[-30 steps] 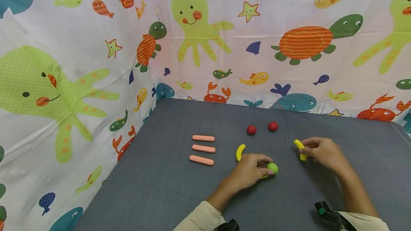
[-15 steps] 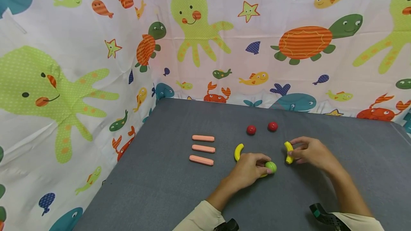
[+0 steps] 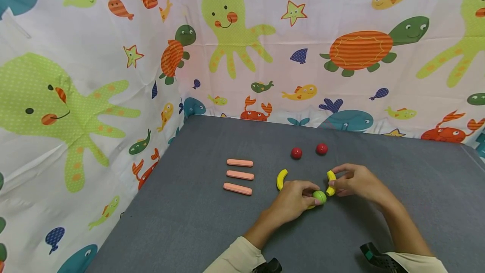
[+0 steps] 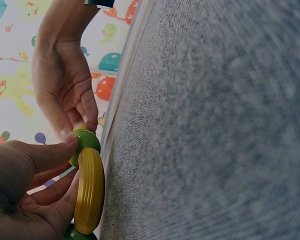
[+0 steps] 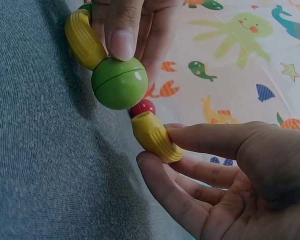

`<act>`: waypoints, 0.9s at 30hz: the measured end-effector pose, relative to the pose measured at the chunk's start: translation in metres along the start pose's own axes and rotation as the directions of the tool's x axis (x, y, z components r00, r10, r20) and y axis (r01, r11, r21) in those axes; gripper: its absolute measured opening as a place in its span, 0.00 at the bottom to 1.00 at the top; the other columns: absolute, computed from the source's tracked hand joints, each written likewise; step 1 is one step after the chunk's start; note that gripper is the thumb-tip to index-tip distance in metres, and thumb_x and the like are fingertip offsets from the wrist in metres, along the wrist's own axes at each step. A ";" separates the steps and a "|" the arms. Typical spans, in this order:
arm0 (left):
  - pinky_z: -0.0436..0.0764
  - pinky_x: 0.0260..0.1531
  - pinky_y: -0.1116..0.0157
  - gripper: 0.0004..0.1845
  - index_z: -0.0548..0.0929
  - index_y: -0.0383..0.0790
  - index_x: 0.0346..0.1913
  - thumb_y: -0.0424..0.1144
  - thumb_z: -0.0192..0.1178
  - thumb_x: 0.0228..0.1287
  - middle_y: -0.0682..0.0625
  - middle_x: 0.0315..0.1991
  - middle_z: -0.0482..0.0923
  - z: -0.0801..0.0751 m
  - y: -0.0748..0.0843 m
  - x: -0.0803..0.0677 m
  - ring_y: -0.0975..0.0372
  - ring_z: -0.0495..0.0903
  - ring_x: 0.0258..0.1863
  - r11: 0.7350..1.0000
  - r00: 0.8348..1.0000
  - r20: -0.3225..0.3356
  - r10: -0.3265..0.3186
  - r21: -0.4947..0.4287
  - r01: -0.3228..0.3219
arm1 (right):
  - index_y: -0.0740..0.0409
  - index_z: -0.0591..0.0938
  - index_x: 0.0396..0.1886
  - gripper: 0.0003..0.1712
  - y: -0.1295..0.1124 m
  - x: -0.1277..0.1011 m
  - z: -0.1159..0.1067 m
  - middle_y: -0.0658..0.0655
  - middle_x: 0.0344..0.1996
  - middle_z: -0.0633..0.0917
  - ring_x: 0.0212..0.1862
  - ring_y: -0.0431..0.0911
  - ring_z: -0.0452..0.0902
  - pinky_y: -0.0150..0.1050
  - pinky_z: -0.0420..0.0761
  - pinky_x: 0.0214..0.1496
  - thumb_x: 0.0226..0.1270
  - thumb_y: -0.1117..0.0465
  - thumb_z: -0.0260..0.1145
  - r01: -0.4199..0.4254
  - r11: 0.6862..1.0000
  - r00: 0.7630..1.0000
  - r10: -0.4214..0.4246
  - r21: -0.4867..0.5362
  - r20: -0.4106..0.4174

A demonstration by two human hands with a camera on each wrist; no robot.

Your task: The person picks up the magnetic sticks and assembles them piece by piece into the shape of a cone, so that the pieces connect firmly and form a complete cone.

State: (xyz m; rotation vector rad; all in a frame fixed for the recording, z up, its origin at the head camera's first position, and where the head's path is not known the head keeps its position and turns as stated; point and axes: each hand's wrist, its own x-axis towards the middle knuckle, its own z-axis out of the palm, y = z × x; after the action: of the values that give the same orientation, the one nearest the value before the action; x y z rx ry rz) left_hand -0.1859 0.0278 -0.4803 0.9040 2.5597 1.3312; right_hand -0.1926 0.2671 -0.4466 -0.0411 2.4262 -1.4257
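My left hand [image 3: 307,195] grips a green ball [image 3: 320,197] joined to a yellow curved piece [image 5: 82,40], low on the grey table [image 3: 197,222]. In the left wrist view, thumb and fingers wrap that yellow curved piece [image 4: 88,192] and the green ball [image 4: 85,142]. Thumb and fingers of my right hand [image 3: 335,182] pinch a second yellow curved piece [image 3: 331,182]. In the right wrist view its end [image 5: 155,137] sits just beside the green ball [image 5: 119,82], close to touching.
A third yellow curved piece [image 3: 281,179] lies just left of my left hand. Two red balls [image 3: 296,153] [image 3: 321,149] sit farther back. Three pink sticks [image 3: 240,175] lie in a column at the left. Sea-animal cloth [image 3: 113,75] walls the table's back and left.
My right hand has carried its yellow piece leftward across the table, up to the green ball. The left hand has barely moved.
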 end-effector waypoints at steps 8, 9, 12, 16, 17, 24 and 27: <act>0.79 0.40 0.81 0.16 0.90 0.37 0.55 0.37 0.75 0.66 0.53 0.47 0.91 0.001 0.000 0.000 0.79 0.83 0.40 1.000 1.000 0.002 0.003 -0.003 -0.003 | 0.75 0.74 0.67 0.33 -0.002 0.000 0.003 0.62 0.41 0.89 0.40 0.54 0.90 0.47 0.90 0.45 0.73 0.58 0.73 0.013 1.000 1.000 -0.013 0.002 0.015; 0.79 0.40 0.81 0.16 0.90 0.37 0.55 0.37 0.75 0.66 0.53 0.48 0.91 0.001 0.000 0.000 0.79 0.83 0.40 1.000 1.000 0.003 0.005 -0.002 -0.005 | 0.74 0.75 0.67 0.33 -0.002 0.000 0.003 0.62 0.41 0.89 0.40 0.54 0.91 0.47 0.90 0.45 0.73 0.58 0.73 0.013 1.000 1.000 -0.013 -0.002 0.016; 0.79 0.41 0.81 0.16 0.90 0.37 0.55 0.37 0.75 0.66 0.53 0.48 0.91 0.001 0.000 0.000 0.79 0.83 0.40 1.000 1.000 0.006 0.008 0.001 -0.008 | 0.74 0.74 0.68 0.33 -0.002 0.000 0.003 0.62 0.41 0.89 0.40 0.54 0.91 0.48 0.90 0.45 0.74 0.57 0.73 0.009 1.000 1.000 -0.009 -0.010 0.013; 0.79 0.41 0.81 0.16 0.90 0.37 0.55 0.37 0.75 0.66 0.53 0.48 0.90 0.001 0.001 0.000 0.79 0.83 0.40 1.000 1.000 0.010 0.001 -0.001 -0.001 | 0.74 0.74 0.69 0.34 -0.003 0.000 0.004 0.62 0.42 0.89 0.40 0.54 0.91 0.49 0.90 0.46 0.74 0.56 0.73 -0.006 1.000 1.000 0.006 -0.021 0.009; 0.79 0.41 0.81 0.16 0.90 0.37 0.55 0.37 0.75 0.66 0.53 0.48 0.90 0.001 0.001 0.000 0.79 0.83 0.40 1.000 1.000 0.011 -0.003 -0.002 0.003 | 0.74 0.74 0.69 0.34 -0.003 0.000 0.004 0.62 0.42 0.89 0.40 0.54 0.91 0.49 0.90 0.46 0.74 0.56 0.73 -0.010 1.000 1.000 0.010 -0.019 0.010; 0.79 0.40 0.81 0.16 0.90 0.38 0.55 0.37 0.75 0.67 0.54 0.48 0.90 0.000 0.002 -0.001 0.79 0.83 0.40 1.000 1.000 0.025 -0.006 0.006 0.006 | 0.74 0.74 0.67 0.33 -0.002 0.000 0.005 0.62 0.41 0.89 0.40 0.54 0.91 0.48 0.90 0.45 0.74 0.57 0.73 -0.011 1.000 1.000 0.011 -0.004 0.015; 0.79 0.40 0.81 0.16 0.90 0.38 0.56 0.37 0.74 0.68 0.54 0.48 0.90 0.000 0.002 -0.001 0.79 0.83 0.40 1.000 0.999 0.035 -0.003 0.011 0.002 | 0.74 0.74 0.68 0.33 0.000 0.001 0.005 0.62 0.41 0.89 0.40 0.54 0.91 0.48 0.90 0.45 0.74 0.56 0.73 -0.024 1.000 1.000 0.024 -0.006 0.017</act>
State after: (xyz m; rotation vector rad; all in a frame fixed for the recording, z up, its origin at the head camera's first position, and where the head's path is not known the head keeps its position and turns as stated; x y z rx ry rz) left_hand -0.1836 0.0282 -0.4787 0.9174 2.5435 1.2903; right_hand -0.1918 0.2625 -0.4491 -0.0259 2.4096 -1.4019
